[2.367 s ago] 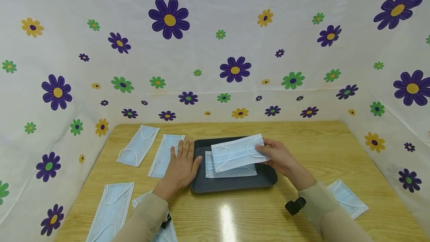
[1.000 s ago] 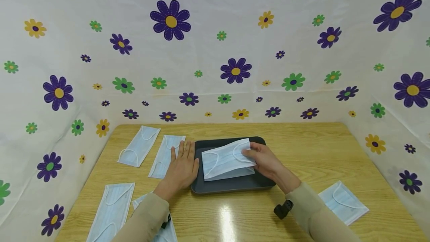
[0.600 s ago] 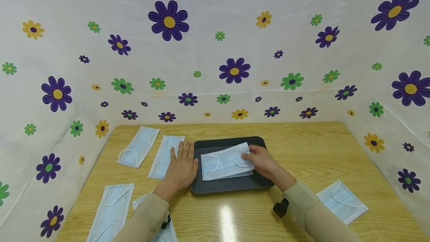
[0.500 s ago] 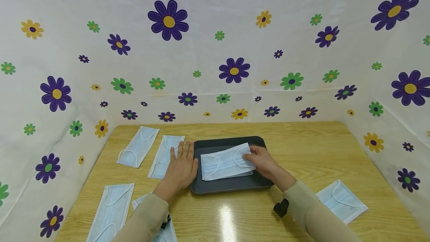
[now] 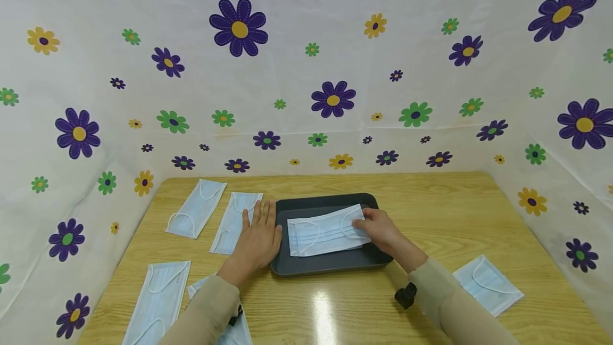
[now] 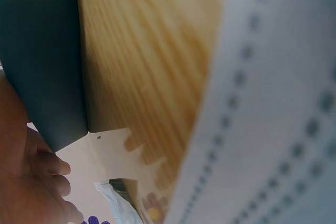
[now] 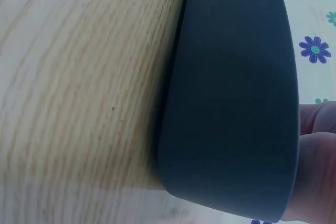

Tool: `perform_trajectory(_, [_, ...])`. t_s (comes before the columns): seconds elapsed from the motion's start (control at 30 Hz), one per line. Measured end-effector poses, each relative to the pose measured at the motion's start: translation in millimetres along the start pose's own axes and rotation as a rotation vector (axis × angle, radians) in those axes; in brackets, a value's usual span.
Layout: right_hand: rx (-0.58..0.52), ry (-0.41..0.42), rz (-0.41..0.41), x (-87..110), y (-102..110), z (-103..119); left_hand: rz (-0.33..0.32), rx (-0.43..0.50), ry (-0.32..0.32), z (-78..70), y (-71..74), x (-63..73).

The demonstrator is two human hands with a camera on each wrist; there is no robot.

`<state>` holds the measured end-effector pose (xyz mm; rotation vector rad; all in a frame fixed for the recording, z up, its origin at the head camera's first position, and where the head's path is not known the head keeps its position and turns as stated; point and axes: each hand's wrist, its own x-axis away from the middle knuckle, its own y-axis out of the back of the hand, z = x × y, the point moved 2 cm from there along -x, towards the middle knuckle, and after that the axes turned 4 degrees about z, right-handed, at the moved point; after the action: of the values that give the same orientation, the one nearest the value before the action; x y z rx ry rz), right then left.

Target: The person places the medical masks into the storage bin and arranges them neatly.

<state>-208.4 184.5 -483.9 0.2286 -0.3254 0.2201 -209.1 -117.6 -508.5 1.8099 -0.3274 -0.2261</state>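
Observation:
My right hand pinches the right end of a pale blue face mask with white ear loops, between thumb and fingers. The mask lies over the dark grey tray, its right end tilted up. Beneath it another mask shows as a thin edge at the left and lower right. At the tray's left rim, my left hand lies with straight fingers, overlapping a mask on the table. The tray's outer wall fills much of the right wrist view, with part of the right hand behind it.
Further face masks lie on the wooden table: one at the back left, one at the front left, one partly under the left forearm, and one at the right. A flowered cloth encloses the back and sides.
My right hand has lowered the mask onto the one in the tray, moving it left and down, then slightly right again. The left hand has stayed at the rim.

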Motion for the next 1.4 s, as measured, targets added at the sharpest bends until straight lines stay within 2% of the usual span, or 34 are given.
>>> perform_trajectory(0.23, [0.081, 0.016, -0.062, 3.5, 3.4, 3.7, 0.001, 0.01, 0.0, 0.2, 0.2, 0.2])
perform_trajectory(0.37, [0.046, 0.019, -0.068, 5.3, 5.4, 3.9, -0.001, 0.005, 0.001, 0.5, 0.2, 0.3])
perform_trajectory(0.67, [-0.119, 0.023, 0.046, 0.9, 4.7, 1.3, -0.009, 0.01, -0.004, 0.5, -0.4, 0.5])
perform_trajectory(0.83, [-0.17, 0.029, 0.099, -3.7, 0.4, 2.2, -0.01, 0.016, -0.007, -0.3, 0.0, 1.0])
perform_trajectory(0.97, [-0.177, 0.03, 0.104, -5.0, -5.1, 3.8, -0.01, 0.013, -0.008, -0.6, 0.6, 1.3])
perform_trajectory(1.2, [-0.097, 0.029, 0.035, -4.6, -10.4, 1.1, -0.008, 0.012, -0.007, -1.2, 0.3, 1.7])
perform_trajectory(1.4, [0.147, 0.03, -0.09, 0.9, -7.4, 7.3, -0.012, 0.007, -0.009, -1.5, 1.8, 2.0])
